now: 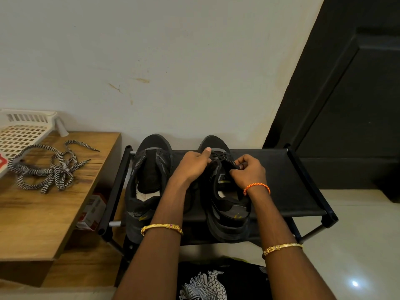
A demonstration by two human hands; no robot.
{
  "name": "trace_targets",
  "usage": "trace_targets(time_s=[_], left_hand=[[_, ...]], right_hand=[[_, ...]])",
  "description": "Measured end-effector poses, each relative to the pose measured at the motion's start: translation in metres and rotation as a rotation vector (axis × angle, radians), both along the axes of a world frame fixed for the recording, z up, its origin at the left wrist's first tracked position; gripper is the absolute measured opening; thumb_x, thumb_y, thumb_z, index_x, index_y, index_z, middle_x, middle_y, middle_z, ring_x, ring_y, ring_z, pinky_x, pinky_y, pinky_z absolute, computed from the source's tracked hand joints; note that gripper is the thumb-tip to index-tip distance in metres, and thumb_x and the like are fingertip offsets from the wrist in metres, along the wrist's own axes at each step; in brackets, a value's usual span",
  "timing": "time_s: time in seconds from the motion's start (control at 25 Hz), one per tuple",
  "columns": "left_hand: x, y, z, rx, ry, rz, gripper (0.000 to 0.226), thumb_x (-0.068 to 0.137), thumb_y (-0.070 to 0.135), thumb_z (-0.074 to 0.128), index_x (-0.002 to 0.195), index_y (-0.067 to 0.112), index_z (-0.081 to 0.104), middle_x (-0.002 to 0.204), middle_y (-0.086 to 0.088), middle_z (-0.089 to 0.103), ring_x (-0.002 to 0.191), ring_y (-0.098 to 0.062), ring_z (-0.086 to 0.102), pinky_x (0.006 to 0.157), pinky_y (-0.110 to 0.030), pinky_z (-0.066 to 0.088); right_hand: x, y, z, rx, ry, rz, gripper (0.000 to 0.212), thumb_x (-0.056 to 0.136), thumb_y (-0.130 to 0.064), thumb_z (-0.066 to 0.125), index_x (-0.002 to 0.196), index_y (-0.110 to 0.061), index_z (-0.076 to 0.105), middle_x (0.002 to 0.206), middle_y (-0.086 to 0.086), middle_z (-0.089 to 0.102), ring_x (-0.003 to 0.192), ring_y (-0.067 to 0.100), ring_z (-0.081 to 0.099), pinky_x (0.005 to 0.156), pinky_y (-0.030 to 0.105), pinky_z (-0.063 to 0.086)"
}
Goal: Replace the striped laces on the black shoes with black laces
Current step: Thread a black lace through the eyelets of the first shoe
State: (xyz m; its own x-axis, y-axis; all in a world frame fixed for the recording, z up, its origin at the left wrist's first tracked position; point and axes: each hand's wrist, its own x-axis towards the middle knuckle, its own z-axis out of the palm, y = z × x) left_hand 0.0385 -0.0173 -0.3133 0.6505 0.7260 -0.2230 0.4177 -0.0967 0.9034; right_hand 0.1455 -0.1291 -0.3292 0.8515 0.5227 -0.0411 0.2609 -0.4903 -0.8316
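Observation:
Two black shoes stand side by side on a black fabric shoe rack [281, 178], toes toward the wall. The left shoe [149, 182] has no lace and its tongue lies open. My left hand [192, 165] grips the left eyelet side of the right shoe [227, 208], thumb up on its top. My right hand [249, 172] pinches a black lace [220, 156] at the shoe's right eyelets; a few black crossings show near the toe. The striped black-and-white laces [45, 169] lie in a loose heap on the wooden table at the left.
A wooden table [43, 215] stands left of the rack, with a white plastic basket [23, 131] at its back corner. A red and white box [91, 213] sits under it. A white wall is behind, a black door [346, 105] at right.

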Motion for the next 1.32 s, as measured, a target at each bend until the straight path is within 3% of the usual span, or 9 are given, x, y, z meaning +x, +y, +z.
trace_targets(time_s=[0.2,0.4,0.56,0.8,0.92,1.0,1.08,1.16,1.32], left_hand=[[-0.004,-0.002,0.005,0.303,0.323,-0.045,0.064,0.097,0.059,0.021,0.095,0.016,0.068,0.102,-0.001,0.065,0.111,-0.024,0.053,0.108,-0.057,0.014],[-0.001,-0.011,0.007,0.360,0.304,-0.104,0.065,0.095,0.062,0.018,0.062,0.015,0.049,0.077,-0.001,0.054,0.104,-0.031,0.055,0.106,-0.058,0.021],[-0.003,-0.012,-0.001,0.234,0.081,-0.069,0.057,0.097,0.056,0.030,0.061,0.016,0.048,0.067,-0.001,0.053,0.076,-0.029,0.056,0.087,-0.041,0.040],[-0.020,-0.005,0.032,-0.453,-0.421,0.018,0.047,0.092,0.048,0.040,0.100,0.013,0.071,0.096,-0.001,0.072,0.087,-0.012,0.063,0.086,-0.031,0.038],[-0.026,-0.007,0.050,-0.421,-0.631,-0.157,0.049,0.085,0.044,0.048,0.112,0.008,0.066,0.116,-0.006,0.069,0.111,-0.015,0.062,0.102,-0.033,0.039],[-0.024,-0.012,0.058,-0.316,-0.626,-0.198,0.039,0.088,0.034,0.049,0.112,0.009,0.067,0.117,-0.005,0.068,0.107,-0.011,0.064,0.089,-0.024,0.051],[-0.020,-0.014,0.060,-0.138,-0.543,-0.034,0.029,0.092,0.015,0.045,0.108,0.010,0.069,0.114,-0.004,0.069,0.099,-0.007,0.066,0.072,-0.013,0.052],[-0.021,-0.006,0.048,-0.014,-0.491,0.181,0.029,0.092,-0.002,0.047,0.110,0.006,0.068,0.112,-0.006,0.069,0.102,-0.011,0.064,0.081,-0.014,0.051],[-0.033,0.007,0.022,-0.002,-0.455,0.473,0.015,0.088,0.008,0.064,0.102,0.004,0.070,0.084,-0.006,0.072,0.071,-0.011,0.070,0.072,-0.016,0.053]], right_hand=[[0.000,0.000,0.001,-0.011,0.000,0.011,0.021,0.075,-0.004,0.068,0.078,-0.022,0.057,0.076,-0.001,0.056,0.070,0.009,0.052,0.058,0.021,0.042],[-0.001,0.000,0.003,-0.011,0.000,0.008,0.020,0.074,-0.005,0.067,0.076,-0.022,0.057,0.075,-0.002,0.056,0.069,0.009,0.052,0.060,0.022,0.043],[-0.001,-0.001,0.005,-0.016,0.010,0.009,0.021,0.075,-0.006,0.068,0.075,-0.023,0.056,0.076,-0.001,0.057,0.071,0.011,0.054,0.061,0.022,0.043],[-0.013,-0.003,0.024,0.093,-0.002,0.063,0.009,0.080,-0.020,0.070,0.084,-0.020,0.062,0.084,-0.005,0.062,0.079,0.009,0.058,0.064,0.017,0.045],[-0.029,0.002,0.047,0.260,0.018,0.221,0.013,0.083,-0.015,0.069,0.095,-0.017,0.066,0.095,-0.005,0.068,0.091,0.008,0.062,0.085,0.026,0.051],[-0.043,0.006,0.058,0.365,0.259,0.394,0.022,0.084,-0.006,0.067,0.106,-0.008,0.062,0.092,0.001,0.069,0.092,0.012,0.065,0.089,0.026,0.051],[-0.050,0.004,0.065,0.413,0.395,0.474,0.015,0.087,0.000,0.060,0.100,-0.008,0.063,0.079,0.004,0.069,0.078,0.013,0.066,0.081,0.025,0.052],[-0.043,-0.003,0.072,0.515,0.484,0.416,0.014,0.089,0.003,0.056,0.086,-0.007,0.065,0.069,0.001,0.068,0.061,0.010,0.063,0.066,0.021,0.052],[-0.004,-0.028,0.080,0.665,0.521,0.220,0.010,0.088,-0.004,0.059,0.084,-0.006,0.068,0.060,-0.003,0.064,0.054,0.006,0.056,0.059,0.016,0.052]])
